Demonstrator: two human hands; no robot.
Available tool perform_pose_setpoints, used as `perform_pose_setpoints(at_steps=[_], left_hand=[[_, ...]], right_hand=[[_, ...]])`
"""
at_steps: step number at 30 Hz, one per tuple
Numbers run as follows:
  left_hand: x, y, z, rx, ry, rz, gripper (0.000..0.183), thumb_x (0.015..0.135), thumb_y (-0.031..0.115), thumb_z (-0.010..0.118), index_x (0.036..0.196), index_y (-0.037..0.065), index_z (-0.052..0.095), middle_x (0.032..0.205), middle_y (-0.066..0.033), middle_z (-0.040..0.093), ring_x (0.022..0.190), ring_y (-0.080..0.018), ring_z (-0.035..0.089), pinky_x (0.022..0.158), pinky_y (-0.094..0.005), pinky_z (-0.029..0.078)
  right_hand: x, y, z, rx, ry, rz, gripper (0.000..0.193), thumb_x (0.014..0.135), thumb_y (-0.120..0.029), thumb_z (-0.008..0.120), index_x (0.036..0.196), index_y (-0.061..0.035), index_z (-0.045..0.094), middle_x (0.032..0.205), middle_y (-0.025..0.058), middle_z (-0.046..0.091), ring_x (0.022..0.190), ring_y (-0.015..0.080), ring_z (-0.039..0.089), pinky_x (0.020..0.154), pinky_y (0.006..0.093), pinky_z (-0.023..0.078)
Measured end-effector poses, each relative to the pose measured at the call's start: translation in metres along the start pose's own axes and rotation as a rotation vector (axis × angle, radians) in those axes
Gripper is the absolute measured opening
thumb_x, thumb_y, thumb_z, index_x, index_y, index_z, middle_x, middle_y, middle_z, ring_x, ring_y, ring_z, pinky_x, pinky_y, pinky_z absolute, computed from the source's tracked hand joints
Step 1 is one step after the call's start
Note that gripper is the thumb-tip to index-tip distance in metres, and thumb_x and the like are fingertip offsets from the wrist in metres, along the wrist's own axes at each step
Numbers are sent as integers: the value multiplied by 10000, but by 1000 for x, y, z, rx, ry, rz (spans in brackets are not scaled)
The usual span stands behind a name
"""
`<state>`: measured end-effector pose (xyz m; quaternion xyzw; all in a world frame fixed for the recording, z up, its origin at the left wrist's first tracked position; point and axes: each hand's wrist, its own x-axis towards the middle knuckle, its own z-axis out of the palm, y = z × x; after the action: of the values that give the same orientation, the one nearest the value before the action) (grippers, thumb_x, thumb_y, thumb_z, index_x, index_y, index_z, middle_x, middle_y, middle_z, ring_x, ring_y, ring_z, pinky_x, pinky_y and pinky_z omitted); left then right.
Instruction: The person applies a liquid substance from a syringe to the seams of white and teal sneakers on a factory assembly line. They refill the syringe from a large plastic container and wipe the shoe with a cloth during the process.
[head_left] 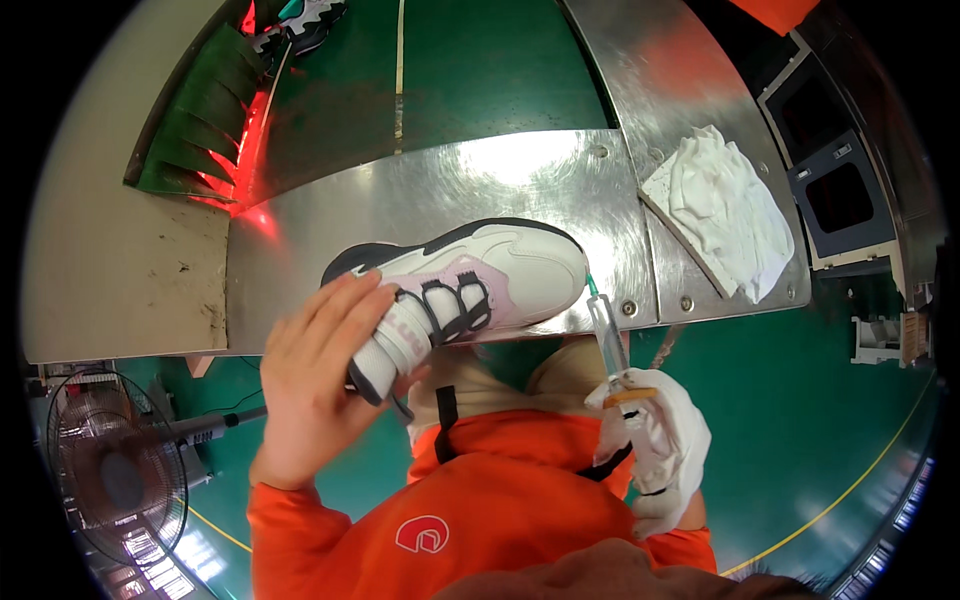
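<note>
A white sneaker (540,262) with pink panels, black laces and a black sole edge lies on its side over the metal table top, its toe to the right. My bare left hand (325,355) grips it round the heel and collar, with the thumb out of sight beneath. In a white glove, my right hand (660,430) is closed on a clear syringe (608,335) with an amber flange. The syringe points up and away, and its green tip (591,287) is at the edge of the shoe's toe. Part of the syringe barrel is hidden by the glove.
A crumpled white cloth (725,210) lies on a flat board at the table's right. Beyond the metal plate (400,195) runs a green conveyor belt (480,75), with another shoe (312,25) at far left beside hanging green flaps (195,150). A fan (122,480) stands at lower left.
</note>
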<state>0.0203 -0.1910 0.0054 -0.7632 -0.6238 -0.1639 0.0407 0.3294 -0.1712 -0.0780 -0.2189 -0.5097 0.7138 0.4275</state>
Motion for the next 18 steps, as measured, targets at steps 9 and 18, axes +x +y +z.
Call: perform_pose_setpoints(at_steps=[9,18], left_hand=[[51,-27,3,-257,-103,-38,597,573,161,871,1118,42,659,998,-138,703,872,-322,681,784,-374,523],[90,-31,-6,-408,-521,-352,705,570,85,853,1224,4,604,1095,-85,667,992,-165,635,902,-313,489]], right_hand=[[13,46,-12,14,87,13,946,426,-219,879,1249,57,501,1115,152,608,698,213,627,657,291,531],[23,80,-35,-152,-121,-139,963,465,-317,900,1277,-20,475,1142,151,607,833,284,640,778,339,526]])
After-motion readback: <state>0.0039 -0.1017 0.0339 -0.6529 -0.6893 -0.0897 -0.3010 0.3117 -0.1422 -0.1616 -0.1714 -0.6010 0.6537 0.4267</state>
